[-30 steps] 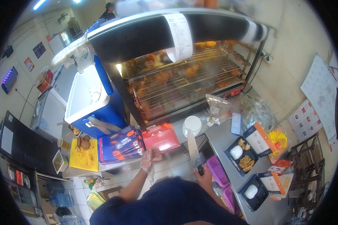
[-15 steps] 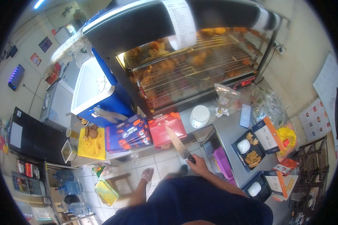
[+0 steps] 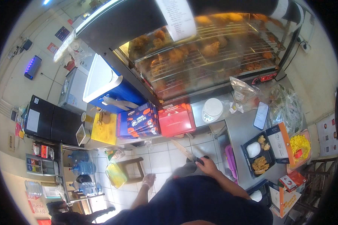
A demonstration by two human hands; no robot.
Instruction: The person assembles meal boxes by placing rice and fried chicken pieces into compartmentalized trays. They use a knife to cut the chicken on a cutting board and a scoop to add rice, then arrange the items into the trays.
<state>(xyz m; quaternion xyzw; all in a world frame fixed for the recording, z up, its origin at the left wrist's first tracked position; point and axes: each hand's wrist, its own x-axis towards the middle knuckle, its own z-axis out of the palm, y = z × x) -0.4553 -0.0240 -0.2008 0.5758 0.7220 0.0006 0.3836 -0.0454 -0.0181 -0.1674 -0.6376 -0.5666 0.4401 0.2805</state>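
Observation:
My right hand [image 3: 207, 167] is closed round the black handle of a kitchen knife [image 3: 183, 150]. Its long blade points away from me and to the left, over the floor in front of the counter. My left hand [image 3: 149, 180], in a clear plastic glove, hangs low at my left side, holding nothing that I can see, its fingers loosely stretched. Nearest to the knife tip are stacked red boxes [image 3: 176, 122] on the counter. To the right, an open black meal box [image 3: 254, 153] holds a white rice mound and pieces of fried chicken.
A glass warming cabinet [image 3: 199, 56] with fried chicken stands behind the counter. Left of the red boxes are blue printed boxes [image 3: 137, 122], a yellow cutting board [image 3: 104, 127] and a blue cooler [image 3: 118, 92]. A white scale [image 3: 213, 109], a phone [image 3: 261, 115] and a stool [image 3: 133, 169] are nearby.
The view has shifted, so the counter things sit further right. My right hand, still gripping the knife, is nearer my body. My left hand remains low at my side.

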